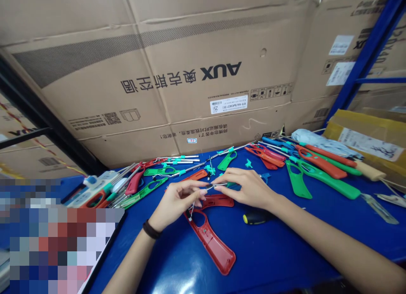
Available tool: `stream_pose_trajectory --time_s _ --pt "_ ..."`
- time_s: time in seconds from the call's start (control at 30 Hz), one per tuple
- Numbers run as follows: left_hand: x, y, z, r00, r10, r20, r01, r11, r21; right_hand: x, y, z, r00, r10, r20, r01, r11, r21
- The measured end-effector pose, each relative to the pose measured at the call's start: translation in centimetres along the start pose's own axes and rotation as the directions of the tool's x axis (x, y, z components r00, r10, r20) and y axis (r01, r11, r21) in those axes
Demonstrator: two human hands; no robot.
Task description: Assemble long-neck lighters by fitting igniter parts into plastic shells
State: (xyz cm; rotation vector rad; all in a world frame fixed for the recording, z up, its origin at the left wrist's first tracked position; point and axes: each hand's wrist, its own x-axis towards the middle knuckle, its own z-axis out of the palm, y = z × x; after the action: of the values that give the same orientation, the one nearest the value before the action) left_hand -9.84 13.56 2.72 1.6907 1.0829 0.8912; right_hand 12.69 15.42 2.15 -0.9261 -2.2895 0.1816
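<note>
Head view: the left hand and right hand nearly close, pinching a thin metal tube between their fingertips above a blue workbench. The tube's long axis runs almost level from hand to hand, rising slightly rightward. Below, a red plastic lighter shell points lower right, near a black-and-yellow screwdriver handle.
</note>
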Motion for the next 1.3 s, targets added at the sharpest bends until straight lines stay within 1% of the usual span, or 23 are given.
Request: stream_pose_trajectory --time_s 0.07,0.17,0.27,0.4,0.57,0.73,0.9,1.0,1.07,1.17,1.3 --pt "0.0 0.02 0.05 0.998 0.031 -0.049 -0.029 0.999 0.045 0.01 -0.02 -0.07 1.0 -0.005 -0.01 0.005 1.0 0.005" --pt "0.05 0.17 0.13 0.995 0.053 -0.081 -0.048 0.997 0.06 0.06 -0.06 -0.22 1.0 -0.028 0.004 0.028 1.0 0.015" --pt "0.12 0.29 0.12 0.995 0.051 -0.082 -0.048 0.998 0.034 0.1 -0.11 -0.25 0.998 -0.068 0.013 0.068 0.997 0.043" --pt "0.14 0.28 0.05 0.995 0.06 -0.083 -0.061 0.998 -0.005 0.09 -0.1 -0.11 0.994 -0.106 -0.017 0.107 0.991 0.084" --pt "0.09 0.13 -0.03 0.991 0.081 -0.109 -0.082 0.997 -0.007 0.07 0.09 -0.03 0.985 -0.163 -0.055 0.167 0.984 0.067" --pt "0.08 -0.08 0.05 0.985 0.126 -0.119 -0.118 0.991 0.067 0.12 0.18 0.06 0.982 -0.169 -0.084 0.17 0.985 0.006" --pt "0.0 0.16 0.28 0.954 0.252 -0.16 -0.217 0.953 0.21 0.1 0.21 0.19 0.981 -0.175 -0.08 0.176 0.984 0.008" --pt "-0.07 0.3 0.33 0.937 0.31 -0.161 -0.26 0.927 0.271 0.0 0.19 0.31 0.99 -0.135 -0.044 0.138 0.988 0.074" --pt "-0.11 0.3 0.36 0.934 0.319 -0.163 -0.264 0.92 0.288 -0.06 0.11 0.35 0.996 -0.091 -0.008 0.091 0.99 0.109" --pt "-0.1 0.23 0.46 0.934 0.32 -0.159 -0.265 0.919 0.293 -0.1 -0.1 0.29 0.999 -0.029 0.028 0.026 0.992 0.12" --pt "0.02 0.18 0.58 0.927 0.349 -0.134 -0.292 0.9 0.324 0.0 -0.43 -0.01 0.994 0.054 0.098 -0.068 0.987 0.143"
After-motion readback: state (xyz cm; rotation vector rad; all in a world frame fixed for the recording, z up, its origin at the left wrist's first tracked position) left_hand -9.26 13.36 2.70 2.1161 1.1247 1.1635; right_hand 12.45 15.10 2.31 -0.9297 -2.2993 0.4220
